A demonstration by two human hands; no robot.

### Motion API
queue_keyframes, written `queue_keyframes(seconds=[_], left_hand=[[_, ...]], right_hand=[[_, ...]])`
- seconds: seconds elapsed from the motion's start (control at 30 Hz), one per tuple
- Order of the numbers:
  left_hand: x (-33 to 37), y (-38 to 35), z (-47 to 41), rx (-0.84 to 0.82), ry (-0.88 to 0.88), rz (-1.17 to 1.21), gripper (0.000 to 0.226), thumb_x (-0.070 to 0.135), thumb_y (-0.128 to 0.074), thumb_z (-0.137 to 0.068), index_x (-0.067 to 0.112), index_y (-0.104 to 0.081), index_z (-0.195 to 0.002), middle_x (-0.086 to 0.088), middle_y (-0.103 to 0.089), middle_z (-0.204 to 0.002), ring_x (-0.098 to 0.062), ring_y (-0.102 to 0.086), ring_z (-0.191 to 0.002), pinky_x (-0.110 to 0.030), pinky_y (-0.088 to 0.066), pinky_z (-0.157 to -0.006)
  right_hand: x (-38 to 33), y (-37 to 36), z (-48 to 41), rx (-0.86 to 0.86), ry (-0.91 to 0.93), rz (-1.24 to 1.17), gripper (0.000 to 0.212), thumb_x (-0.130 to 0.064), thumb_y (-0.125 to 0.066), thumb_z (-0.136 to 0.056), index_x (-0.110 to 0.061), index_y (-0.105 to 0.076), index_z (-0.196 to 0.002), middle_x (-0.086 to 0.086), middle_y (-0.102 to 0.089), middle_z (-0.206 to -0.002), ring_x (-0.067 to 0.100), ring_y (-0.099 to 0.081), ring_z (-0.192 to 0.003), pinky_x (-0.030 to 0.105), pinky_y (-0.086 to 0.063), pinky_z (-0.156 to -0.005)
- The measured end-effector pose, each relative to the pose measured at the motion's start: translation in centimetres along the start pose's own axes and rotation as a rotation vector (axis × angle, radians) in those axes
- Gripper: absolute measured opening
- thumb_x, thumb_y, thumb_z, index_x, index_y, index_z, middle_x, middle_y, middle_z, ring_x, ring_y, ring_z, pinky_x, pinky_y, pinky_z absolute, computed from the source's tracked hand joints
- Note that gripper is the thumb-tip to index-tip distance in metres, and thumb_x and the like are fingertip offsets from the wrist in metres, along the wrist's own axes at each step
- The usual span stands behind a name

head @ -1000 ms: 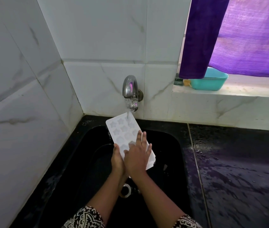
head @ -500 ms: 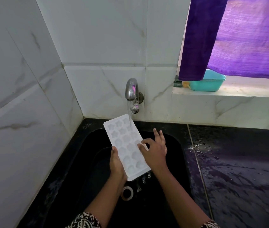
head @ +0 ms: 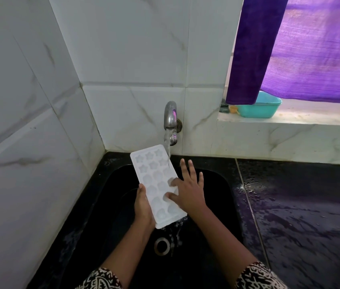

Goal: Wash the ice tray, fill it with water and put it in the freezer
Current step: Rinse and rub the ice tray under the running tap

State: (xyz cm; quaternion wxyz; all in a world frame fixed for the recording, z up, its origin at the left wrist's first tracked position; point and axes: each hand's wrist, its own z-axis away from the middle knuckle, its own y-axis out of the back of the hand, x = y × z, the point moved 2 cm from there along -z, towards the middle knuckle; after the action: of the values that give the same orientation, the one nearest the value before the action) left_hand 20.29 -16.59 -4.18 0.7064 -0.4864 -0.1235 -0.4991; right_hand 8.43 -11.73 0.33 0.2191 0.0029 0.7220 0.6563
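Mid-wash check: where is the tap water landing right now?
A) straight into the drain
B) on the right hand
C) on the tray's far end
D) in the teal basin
C: the water from the tap lands on the far right corner of the tray, which the left hand grips by its left edge.

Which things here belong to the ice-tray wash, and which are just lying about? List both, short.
In the job: ice tray, gripped by the left hand and touched by the right hand; running tap; sink.
Lying about: teal tub on the window ledge; purple curtain; wet black counter.
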Motion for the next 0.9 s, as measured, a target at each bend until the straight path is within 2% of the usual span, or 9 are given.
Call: queue_keyframes(seconds=[0.07,0.17,0.3,0.43,0.53,0.67,0.8,0.9], left_hand=[[0.3,0.3,0.0,0.003,0.004,0.007,0.052,0.05,-0.032,-0.102,0.012,-0.058,-0.125,-0.014,-0.07,-0.107,-0.035,-0.065,-0.097,-0.044,-0.052,-0.082],[0.6,0.9,-0.6,0.018,0.009,-0.002,0.056,0.053,-0.033,-0.1,0.011,-0.058,-0.128,-0.016,-0.069,-0.113,-0.038,-0.064,-0.104,-0.047,-0.05,-0.09],[0.4,1.1,-0.6,0.014,0.037,-0.026,0.056,0.053,-0.036,-0.099,0.011,-0.059,-0.128,-0.018,-0.067,-0.118,-0.04,-0.062,-0.109,-0.054,-0.046,-0.099],[0.7,1.0,-0.6,0.039,0.024,-0.052,0.056,0.054,-0.037,-0.099,0.012,-0.059,-0.128,-0.017,-0.068,-0.117,-0.04,-0.063,-0.107,-0.055,-0.047,-0.098],[1.5,0.7,-0.4,0.054,0.011,-0.073,0.055,0.053,-0.037,-0.1,0.011,-0.059,-0.127,-0.017,-0.068,-0.116,-0.039,-0.064,-0.106,-0.053,-0.048,-0.096],[1.7,1.3,-0.4,0.061,-0.009,-0.103,0.053,0.052,-0.041,-0.099,0.012,-0.059,-0.129,-0.017,-0.068,-0.117,-0.04,-0.064,-0.107,-0.058,-0.047,-0.097],[1.3,1.7,-0.1,0.054,0.01,-0.105,0.054,0.053,-0.041,-0.098,0.013,-0.058,-0.129,-0.017,-0.067,-0.12,-0.04,-0.064,-0.108,-0.06,-0.047,-0.097],[1.5,1.6,-0.2,0.053,0.034,-0.076,0.054,0.052,-0.038,-0.1,0.01,-0.058,-0.129,-0.019,-0.066,-0.12,-0.041,-0.062,-0.11,-0.056,-0.046,-0.099]], right_hand=[[-1.0,-0.3,0.1,-0.001,0.034,0.041,0.037,-0.047,-0.054,-0.089,-0.027,-0.054,-0.12,0.003,0.021,-0.157,0.022,0.028,-0.141,0.053,0.008,-0.113],[-1.9,-1.0,0.4,0.008,0.064,0.022,0.036,-0.039,-0.049,-0.094,-0.025,-0.051,-0.126,0.0,0.016,-0.158,0.022,0.023,-0.143,0.054,0.003,-0.115],[-1.2,-0.4,0.6,0.031,-0.02,-0.028,0.032,-0.045,-0.056,-0.087,-0.03,-0.057,-0.115,-0.003,0.008,-0.159,0.018,0.021,-0.144,0.051,0.007,-0.113],[-1.7,-0.1,0.5,0.003,-0.021,0.041,0.038,-0.047,-0.053,-0.089,-0.029,-0.054,-0.122,0.001,0.018,-0.158,0.021,0.026,-0.142,0.055,0.008,-0.113],[-2.2,-0.6,0.5,0.021,0.028,0.04,0.039,-0.041,-0.048,-0.094,-0.027,-0.05,-0.13,0.0,0.015,-0.158,0.023,0.023,-0.143,0.054,0.002,-0.113],[-1.9,-0.4,0.4,0.031,0.018,-0.028,0.036,-0.046,-0.056,-0.089,-0.029,-0.059,-0.121,-0.005,0.007,-0.159,0.019,0.017,-0.145,0.052,0.0,-0.116],[-1.6,0.3,0.4,0.012,-0.027,0.074,0.043,-0.06,-0.056,-0.082,-0.031,-0.063,-0.113,-0.003,0.011,-0.159,0.019,0.022,-0.143,0.052,0.011,-0.112],[-2.6,-0.4,0.6,0.05,-0.015,0.145,0.043,-0.054,-0.054,-0.085,-0.023,-0.058,-0.115,0.001,0.025,-0.155,0.02,0.033,-0.138,0.054,0.016,-0.11]])
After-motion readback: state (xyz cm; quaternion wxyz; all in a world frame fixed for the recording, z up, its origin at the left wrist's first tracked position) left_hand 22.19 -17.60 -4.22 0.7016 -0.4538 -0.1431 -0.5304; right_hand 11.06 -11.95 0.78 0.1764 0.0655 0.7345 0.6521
